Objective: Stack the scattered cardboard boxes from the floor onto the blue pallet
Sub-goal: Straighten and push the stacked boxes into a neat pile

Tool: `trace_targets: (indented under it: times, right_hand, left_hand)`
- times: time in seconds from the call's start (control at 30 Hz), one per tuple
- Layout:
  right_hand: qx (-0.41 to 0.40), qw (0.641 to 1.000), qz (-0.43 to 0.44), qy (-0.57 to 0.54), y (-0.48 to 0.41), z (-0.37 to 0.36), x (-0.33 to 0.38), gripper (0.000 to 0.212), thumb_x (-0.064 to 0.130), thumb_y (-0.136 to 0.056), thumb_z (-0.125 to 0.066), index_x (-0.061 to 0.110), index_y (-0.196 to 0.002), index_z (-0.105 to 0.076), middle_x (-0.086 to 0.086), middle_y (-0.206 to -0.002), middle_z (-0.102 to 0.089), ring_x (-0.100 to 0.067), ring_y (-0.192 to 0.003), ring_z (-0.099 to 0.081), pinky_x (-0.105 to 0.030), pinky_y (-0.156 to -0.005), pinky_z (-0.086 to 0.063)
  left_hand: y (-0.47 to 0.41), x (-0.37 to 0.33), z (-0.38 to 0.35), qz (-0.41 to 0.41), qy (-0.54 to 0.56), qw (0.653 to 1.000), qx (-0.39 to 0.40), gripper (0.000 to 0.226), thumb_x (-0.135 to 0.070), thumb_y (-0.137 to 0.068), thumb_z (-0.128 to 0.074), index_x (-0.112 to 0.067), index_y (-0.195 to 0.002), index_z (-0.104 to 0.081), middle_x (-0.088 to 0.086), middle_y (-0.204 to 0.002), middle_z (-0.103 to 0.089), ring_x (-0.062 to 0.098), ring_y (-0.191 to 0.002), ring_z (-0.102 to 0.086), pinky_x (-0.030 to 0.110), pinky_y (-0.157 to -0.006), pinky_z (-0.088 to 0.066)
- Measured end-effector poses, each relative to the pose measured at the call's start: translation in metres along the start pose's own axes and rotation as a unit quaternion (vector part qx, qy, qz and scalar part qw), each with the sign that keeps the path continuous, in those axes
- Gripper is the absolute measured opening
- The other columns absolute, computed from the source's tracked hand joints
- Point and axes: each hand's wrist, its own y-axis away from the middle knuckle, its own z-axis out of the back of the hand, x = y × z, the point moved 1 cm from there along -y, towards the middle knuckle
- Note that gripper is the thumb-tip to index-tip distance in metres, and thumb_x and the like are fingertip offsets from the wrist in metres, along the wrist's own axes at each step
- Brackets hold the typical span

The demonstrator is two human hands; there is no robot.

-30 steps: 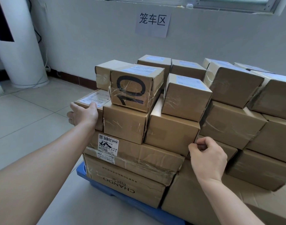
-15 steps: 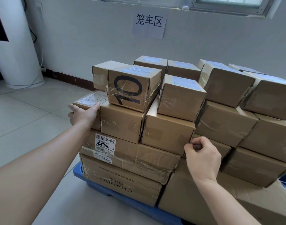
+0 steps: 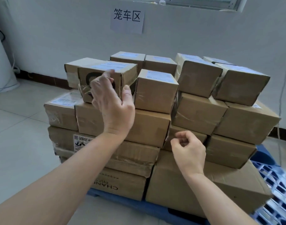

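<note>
A stack of taped cardboard boxes fills the blue pallet, several layers high. On the top layer at the left sits a small box with a black ring mark and a label on its lid. My left hand is raised in front of that box, fingers spread: the fingertips touch its top front edge and the thumb lies near its right corner. My right hand hovers loosely curled in front of the lower middle boxes and holds nothing.
A white round column stands at the far left on the tiled floor. A paper sign hangs on the wall behind the stack. A thin cable runs down the wall at the right.
My left hand left the low labelled box at the stack's left edge and rose to the ring-marked box on top. My right hand came off the box it touched. The view moved closer.
</note>
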Motion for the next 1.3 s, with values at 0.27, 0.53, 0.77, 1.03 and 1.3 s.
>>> trace_targets:
  times: [0.27,0.53,0.77,1.03,1.3]
  right_hand:
    - [-0.019,0.998,-0.025,0.053,-0.009,0.037,-0.036,0.007,0.022,-0.088,-0.062,0.020,-0.083,-0.067,0.006,-0.077,-0.065,-0.007,-0.073,-0.057,-0.015,-0.058,-0.037]
    - [-0.040,0.996,-0.046,0.064,-0.030,0.063,-0.060,0.008,0.017,-0.085,-0.061,0.021,-0.088,-0.068,0.008,-0.082,-0.064,-0.006,-0.077,-0.055,-0.018,-0.063,-0.038]
    - [-0.091,0.990,-0.097,0.054,-0.051,0.088,-0.094,0.002,0.024,-0.088,-0.061,0.023,-0.087,-0.062,0.007,-0.082,-0.062,-0.011,-0.078,-0.055,-0.027,-0.065,-0.042]
    - [-0.233,0.955,-0.179,0.045,-0.060,0.107,-0.126,0.026,0.018,-0.084,-0.064,0.008,-0.105,-0.052,-0.009,-0.107,-0.049,-0.027,-0.099,-0.050,-0.038,-0.079,-0.042]
    - [-0.222,0.944,-0.239,0.052,-0.064,0.110,-0.139,0.066,0.019,-0.083,-0.066,0.009,-0.139,-0.034,-0.015,-0.142,-0.033,-0.031,-0.132,-0.031,-0.042,-0.109,-0.030]
  left_hand:
    - [0.106,-0.051,-0.047,-0.219,0.044,0.951,0.216,0.037,-0.013,-0.085,-0.047,-0.018,-0.121,-0.044,0.003,-0.112,-0.048,0.015,-0.102,-0.044,0.022,-0.090,-0.035]
    - [0.149,-0.030,-0.083,-0.043,-0.048,0.920,0.387,0.064,-0.021,-0.096,-0.046,-0.016,-0.151,-0.015,0.002,-0.155,-0.011,0.015,-0.144,-0.008,0.029,-0.119,-0.008]
    - [0.156,-0.022,-0.095,0.079,-0.105,0.906,0.403,0.085,-0.030,-0.097,-0.049,-0.013,-0.151,0.014,0.001,-0.159,0.020,0.018,-0.147,0.010,0.030,-0.117,0.001]
    - [0.157,-0.037,-0.113,0.159,-0.140,0.905,0.369,0.085,-0.025,-0.094,-0.053,-0.013,-0.152,0.008,0.002,-0.160,0.014,0.019,-0.148,0.009,0.041,-0.118,-0.002]
    - [0.160,-0.040,-0.118,0.161,-0.129,0.911,0.356,0.082,-0.019,-0.093,-0.054,-0.014,-0.153,0.003,0.001,-0.161,0.007,0.021,-0.148,0.005,0.037,-0.118,-0.003]
